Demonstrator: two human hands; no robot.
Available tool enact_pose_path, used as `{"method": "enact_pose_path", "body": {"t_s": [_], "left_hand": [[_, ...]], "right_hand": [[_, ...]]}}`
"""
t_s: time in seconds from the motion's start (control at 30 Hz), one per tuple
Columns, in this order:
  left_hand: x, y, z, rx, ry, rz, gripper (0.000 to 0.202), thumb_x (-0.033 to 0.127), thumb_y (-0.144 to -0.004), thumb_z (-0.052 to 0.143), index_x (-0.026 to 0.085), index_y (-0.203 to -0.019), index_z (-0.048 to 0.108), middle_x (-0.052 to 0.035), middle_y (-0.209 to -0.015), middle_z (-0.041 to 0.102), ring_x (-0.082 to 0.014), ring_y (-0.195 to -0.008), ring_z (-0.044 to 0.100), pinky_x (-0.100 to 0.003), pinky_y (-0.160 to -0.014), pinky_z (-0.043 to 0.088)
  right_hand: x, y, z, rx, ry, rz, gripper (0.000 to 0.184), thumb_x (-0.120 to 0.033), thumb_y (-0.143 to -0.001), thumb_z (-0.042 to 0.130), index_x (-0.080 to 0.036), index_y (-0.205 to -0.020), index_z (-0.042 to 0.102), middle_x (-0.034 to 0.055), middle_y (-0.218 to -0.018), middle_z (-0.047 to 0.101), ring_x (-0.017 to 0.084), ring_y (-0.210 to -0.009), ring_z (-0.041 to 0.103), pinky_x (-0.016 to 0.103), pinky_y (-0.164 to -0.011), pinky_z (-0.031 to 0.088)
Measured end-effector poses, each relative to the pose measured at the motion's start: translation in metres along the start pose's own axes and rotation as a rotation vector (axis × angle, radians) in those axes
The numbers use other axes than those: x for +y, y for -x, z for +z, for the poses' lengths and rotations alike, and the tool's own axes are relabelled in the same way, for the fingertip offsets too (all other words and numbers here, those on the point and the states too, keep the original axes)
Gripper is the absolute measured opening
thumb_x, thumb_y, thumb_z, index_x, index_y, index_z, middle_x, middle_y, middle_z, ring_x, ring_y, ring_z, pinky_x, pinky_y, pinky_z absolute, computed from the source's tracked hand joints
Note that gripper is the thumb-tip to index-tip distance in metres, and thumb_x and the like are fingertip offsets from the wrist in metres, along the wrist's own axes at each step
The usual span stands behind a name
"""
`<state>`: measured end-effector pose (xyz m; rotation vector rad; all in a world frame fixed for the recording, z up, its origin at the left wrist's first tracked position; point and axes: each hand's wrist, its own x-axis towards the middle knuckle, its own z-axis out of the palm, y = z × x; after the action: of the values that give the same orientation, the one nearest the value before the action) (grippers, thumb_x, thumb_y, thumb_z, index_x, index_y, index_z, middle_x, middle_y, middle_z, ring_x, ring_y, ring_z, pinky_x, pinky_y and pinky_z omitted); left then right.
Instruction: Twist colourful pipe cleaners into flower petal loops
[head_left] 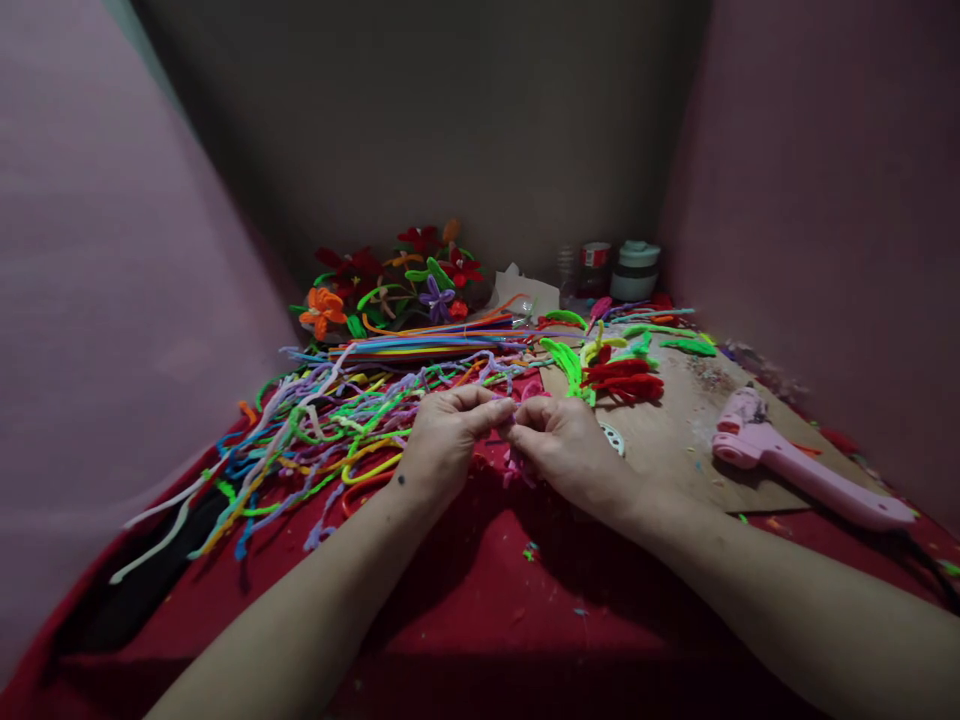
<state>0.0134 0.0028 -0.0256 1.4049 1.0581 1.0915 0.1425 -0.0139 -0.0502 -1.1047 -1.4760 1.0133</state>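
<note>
Pinched by left hand [446,440] and right hand [570,450]: pink pipe cleaner [516,468], left of glue gun [795,468].
I judge twisting in hand; next needs steady fingertips.

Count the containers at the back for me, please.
3, side by side at the back right: a clear bottle, a red-banded jar, a pale tub. Others may be hidden.
</note>
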Motion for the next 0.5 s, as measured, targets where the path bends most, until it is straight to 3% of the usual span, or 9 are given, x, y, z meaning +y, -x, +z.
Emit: {"method": "enact_pose_path", "body": {"t_s": [0.1,0.23,0.3,0.4,0.5], "left_hand": [[-0.003,-0.001,0.0,-0.017,-0.043,0.006,0.017,0.029,-0.065,0.067,0.014,-0.06,0.061,0.0026,-0.054,0.055,-0.0077,-0.051,0.044,-0.021,-0.053,0.036],[-0.001,-0.001,-0.001,0.045,-0.435,0.289,0.015,0.027,-0.07,0.062,0.015,-0.061,0.062,0.0002,-0.062,0.056,-0.0109,-0.061,0.048,-0.022,-0.061,0.038],[0.004,-0.002,-0.003,0.04,-0.517,0.334,0.017,0.029,-0.074,0.058,0.015,-0.065,0.063,-0.0006,-0.066,0.057,-0.0111,-0.064,0.049,-0.022,-0.062,0.038],[0.013,-0.004,-0.01,-0.065,-0.459,0.164,0.023,0.036,-0.077,0.054,0.014,-0.076,0.062,0.0005,-0.065,0.057,-0.0092,-0.056,0.046,-0.02,-0.053,0.036],[0.017,-0.005,-0.015,-0.244,-0.496,0.011,0.023,0.036,-0.074,0.057,0.014,-0.071,0.06,0.0028,-0.055,0.051,-0.0073,-0.046,0.039,-0.019,-0.045,0.029]], "right_hand": [[0.002,0.0,0.001,0.007,0.016,-0.007,0.024,-0.022,-0.071,0.055,-0.018,-0.049,0.046,-0.0038,-0.044,0.046,0.007,-0.041,0.038,0.022,-0.042,0.027],[0.0,0.0,-0.001,-0.109,-0.263,0.204,0.023,-0.025,-0.067,0.058,-0.019,-0.05,0.044,-0.0045,-0.039,0.047,0.008,-0.035,0.042,0.022,-0.038,0.03],[-0.001,0.0,-0.002,-0.137,-0.373,0.259,0.024,-0.028,-0.065,0.061,-0.018,-0.051,0.045,-0.0043,-0.04,0.049,0.009,-0.034,0.043,0.021,-0.037,0.031],[-0.003,-0.002,-0.005,-0.086,-0.412,0.242,0.027,-0.034,-0.063,0.066,-0.017,-0.054,0.047,-0.004,-0.041,0.05,0.008,-0.035,0.043,0.021,-0.038,0.031],[-0.002,-0.003,-0.007,-0.022,-0.373,0.188,0.029,-0.036,-0.064,0.067,-0.016,-0.054,0.048,-0.0038,-0.044,0.049,0.007,-0.039,0.041,0.021,-0.04,0.029]]}}
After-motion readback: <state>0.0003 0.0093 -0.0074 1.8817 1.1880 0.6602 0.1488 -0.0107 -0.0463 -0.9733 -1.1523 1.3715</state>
